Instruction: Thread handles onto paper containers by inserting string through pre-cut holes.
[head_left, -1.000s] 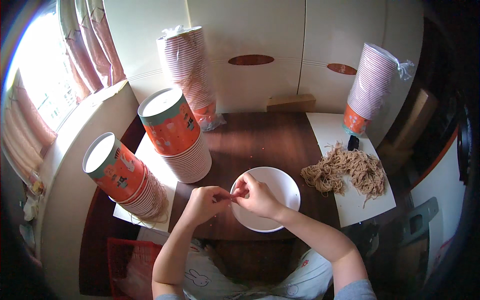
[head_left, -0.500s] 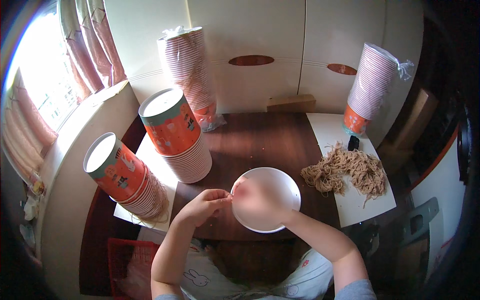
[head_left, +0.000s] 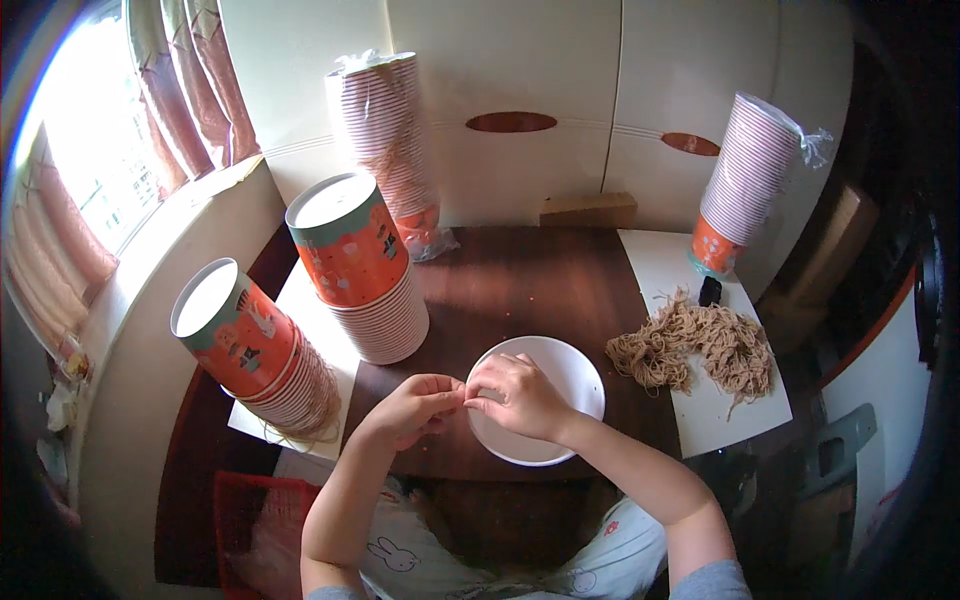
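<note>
A white round paper bucket (head_left: 578, 385) stands in front of me with its mouth up. Over its left side, the fingertips of my right hand (head_left: 520, 397) are pinched together. My left hand (head_left: 412, 410) is just outside the rim, thumb and forefinger pressed together. The two sets of fingertips meet at the bucket's left edge. Whatever is between them is too small to make out. A heap of tan twine (head_left: 700, 345) lies to the right on a white board, apart from both hands.
Left of the hands are two upside-down stacks of orange paper buckets, one nearer (head_left: 245, 330) and one taller (head_left: 360, 265). Bagged stacks stand at the back left (head_left: 385, 140) and back right (head_left: 745, 175). A black object (head_left: 710, 291) lies by the twine; a red basket (head_left: 235, 515) is below left.
My right hand was smeared by motion over the bucket; now it is sharp, its fingertips together at my left fingertips. The left hand has hardly moved. The whole view has shifted slightly.
</note>
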